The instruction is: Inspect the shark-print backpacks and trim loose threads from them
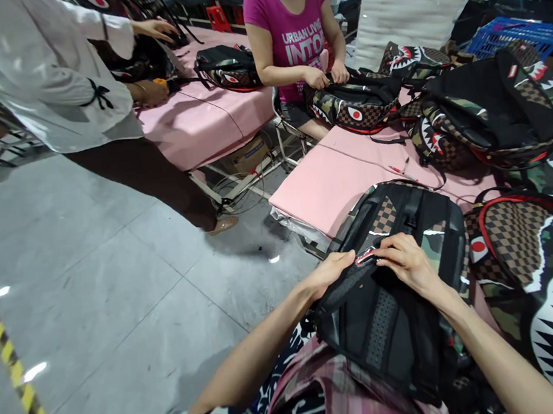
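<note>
A black and camouflage backpack (393,300) with checkered panels lies on my lap and against the pink table edge, its mesh back panel facing up. My left hand (332,269) grips the top edge of that panel, fingers curled over it. My right hand (407,263) pinches the same edge just beside it, near a small red strip on the seam. The two hands almost touch.
More shark-mouth backpacks (541,268) are piled to my right on the pink table (334,180). A person in a magenta shirt (292,30) handles another backpack across from me. A person in white (54,80) stands at a second pink table, left. Grey floor with a striped line lies left.
</note>
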`<state>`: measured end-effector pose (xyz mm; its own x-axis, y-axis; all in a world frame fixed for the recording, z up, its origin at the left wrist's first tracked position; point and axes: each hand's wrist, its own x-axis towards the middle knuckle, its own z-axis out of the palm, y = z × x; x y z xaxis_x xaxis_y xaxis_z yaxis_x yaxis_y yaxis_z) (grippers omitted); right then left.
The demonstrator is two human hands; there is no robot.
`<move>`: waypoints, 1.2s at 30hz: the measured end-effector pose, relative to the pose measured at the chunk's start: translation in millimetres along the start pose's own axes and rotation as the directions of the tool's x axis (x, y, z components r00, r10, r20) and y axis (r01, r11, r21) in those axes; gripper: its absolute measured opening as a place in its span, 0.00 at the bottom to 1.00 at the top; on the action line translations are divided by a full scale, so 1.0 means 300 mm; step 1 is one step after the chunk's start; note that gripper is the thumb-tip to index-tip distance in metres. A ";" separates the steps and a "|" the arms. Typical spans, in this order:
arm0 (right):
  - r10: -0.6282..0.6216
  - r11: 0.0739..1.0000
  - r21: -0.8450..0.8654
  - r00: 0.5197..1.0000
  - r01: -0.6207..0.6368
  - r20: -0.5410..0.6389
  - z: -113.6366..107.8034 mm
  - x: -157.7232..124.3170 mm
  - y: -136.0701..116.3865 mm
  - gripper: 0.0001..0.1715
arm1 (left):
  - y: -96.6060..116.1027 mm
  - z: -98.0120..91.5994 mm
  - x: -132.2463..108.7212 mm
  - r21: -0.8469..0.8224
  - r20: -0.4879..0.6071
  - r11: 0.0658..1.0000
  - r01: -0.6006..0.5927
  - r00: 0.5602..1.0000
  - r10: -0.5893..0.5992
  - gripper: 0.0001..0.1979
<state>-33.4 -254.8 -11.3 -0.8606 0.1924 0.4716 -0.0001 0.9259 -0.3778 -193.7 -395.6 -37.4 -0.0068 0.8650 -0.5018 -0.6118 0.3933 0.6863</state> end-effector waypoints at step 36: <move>0.421 0.898 0.132 0.907 -0.420 0.019 -0.074 -0.057 0.072 0.12 | 0.028 0.017 -0.031 0.285 0.107 0.931 -0.228 0.973 0.206 0.17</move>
<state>-7.5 -231.0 -9.9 -0.7901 0.5581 0.2535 0.2936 0.7076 -0.6427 -194.7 -398.7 -24.3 -0.0476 0.9557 -0.2904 -0.3424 0.2575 0.9036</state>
